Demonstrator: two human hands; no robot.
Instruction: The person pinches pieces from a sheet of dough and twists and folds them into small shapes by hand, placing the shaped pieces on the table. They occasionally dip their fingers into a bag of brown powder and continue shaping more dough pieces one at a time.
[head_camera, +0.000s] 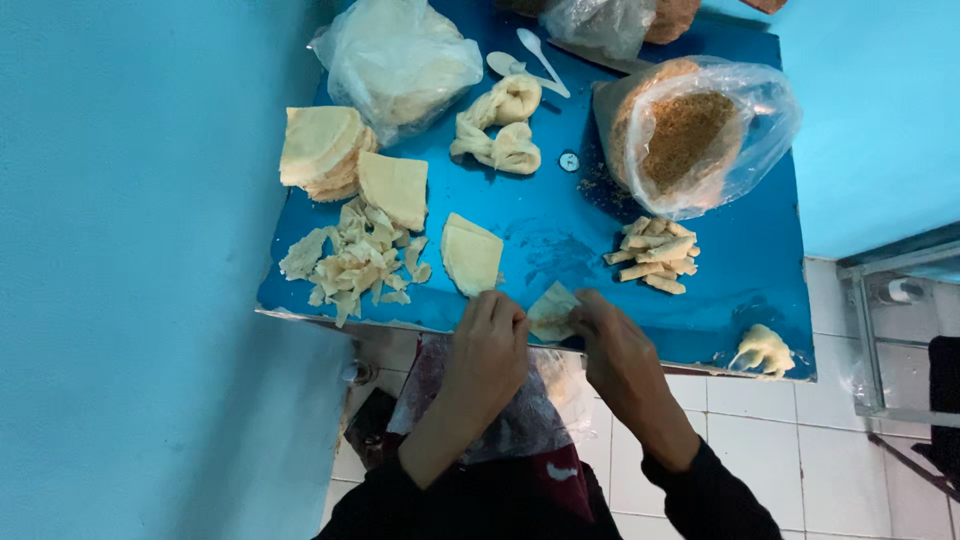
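Observation:
My left hand (490, 345) and my right hand (615, 345) meet at the near edge of a blue table (560, 225), both pinching one thin pale pastry sheet (551, 310) between them. Just beyond my left hand lies a folded pale sheet (470, 255). A small pile of rolled pastry sticks (655, 255) sits beyond my right hand. A heap of torn pastry scraps (355, 262) lies to the left.
Stacks of cut sheets (325, 150) and a bagged stack (400, 60) stand at the far left. An open plastic bag of brown crumb filling (690, 135), twisted dough (500, 125), a white spoon (540, 55) and a dough lump (762, 350) also rest on the table. White floor tiles (760, 420) lie below.

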